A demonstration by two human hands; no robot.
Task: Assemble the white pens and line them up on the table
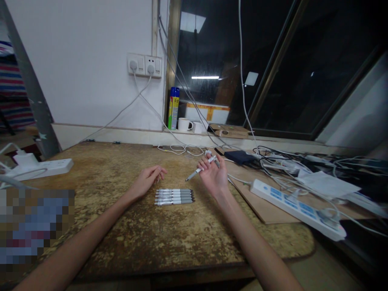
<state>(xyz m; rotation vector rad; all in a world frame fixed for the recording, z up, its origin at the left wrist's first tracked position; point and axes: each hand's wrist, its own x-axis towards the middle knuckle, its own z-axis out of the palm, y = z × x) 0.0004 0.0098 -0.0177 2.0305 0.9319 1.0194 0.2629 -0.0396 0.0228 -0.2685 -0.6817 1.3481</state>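
Note:
My right hand (214,174) is turned palm up above the table, its fingers closed round a grey and white pen (194,174). The pen slants, its tip pointing down and left. Just below and between my hands, several similar pens (181,197) lie side by side on the worn wooden table (130,238). Their grey ends with dark tips face right and their clear ends face left. My left hand (149,178) rests on its side by the row's upper left, fingers loosely bent and apart, with nothing seen in them.
To the right lie a white power strip (297,208), a brown board (269,210), tangled cables and a dark flat case (239,157). Another power strip (57,166) is at the left edge. On the sill stand a spray can (173,109) and a white mug (183,124).

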